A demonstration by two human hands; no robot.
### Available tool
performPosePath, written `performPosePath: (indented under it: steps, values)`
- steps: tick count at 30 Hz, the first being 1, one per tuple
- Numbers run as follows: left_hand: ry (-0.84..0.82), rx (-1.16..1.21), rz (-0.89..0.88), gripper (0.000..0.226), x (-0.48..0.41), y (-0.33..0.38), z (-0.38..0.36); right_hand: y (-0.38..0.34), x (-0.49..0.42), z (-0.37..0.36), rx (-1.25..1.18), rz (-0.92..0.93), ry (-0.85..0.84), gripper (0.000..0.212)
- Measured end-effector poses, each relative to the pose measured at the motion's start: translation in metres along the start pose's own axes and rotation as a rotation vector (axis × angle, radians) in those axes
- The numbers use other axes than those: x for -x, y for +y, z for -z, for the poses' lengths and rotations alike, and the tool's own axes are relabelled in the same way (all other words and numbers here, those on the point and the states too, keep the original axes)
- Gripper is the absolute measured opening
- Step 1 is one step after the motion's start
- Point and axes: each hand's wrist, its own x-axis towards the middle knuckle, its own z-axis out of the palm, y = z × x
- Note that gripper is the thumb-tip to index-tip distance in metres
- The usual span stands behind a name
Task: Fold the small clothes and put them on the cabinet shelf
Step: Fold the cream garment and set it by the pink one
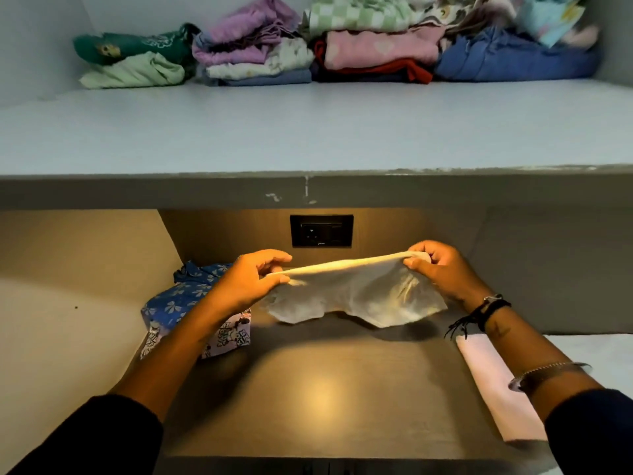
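We judge the folding is in hand. The cabinet shelf [308,132] holds folded stacks [342,53] at its back. Below its front edge hangs the small white garment [356,293], stretched between our left hand [246,286] and right hand [442,272], each pinching a top corner. Next, bring those corners together evenly.

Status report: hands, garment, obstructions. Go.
Left hand and right hand each pinch one end of white garment, stretched above counter. Folded piles at back of shelf. Blue floral cloth beside left forearm.
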Motion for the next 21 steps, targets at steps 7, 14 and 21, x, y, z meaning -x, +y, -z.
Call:
performPosePath:
  steps: [7, 14, 21]
  values:
    - [-0.029, -0.268, -0.026, 0.015, -0.003, -0.002, -0.006, -0.007, 0.008, 0.002, 0.056, -0.062, -0.03, 0.009]
    - [0.031, -0.385, -0.054, 0.013, -0.027, 0.001, -0.013, -0.004, -0.006, -0.001, 0.068, -0.104, 0.043, 0.004]
    - [0.182, -0.358, -0.143, 0.013, 0.001, 0.001, -0.023, 0.01, 0.014, 0.007, 0.086, -0.035, -0.002, 0.011]
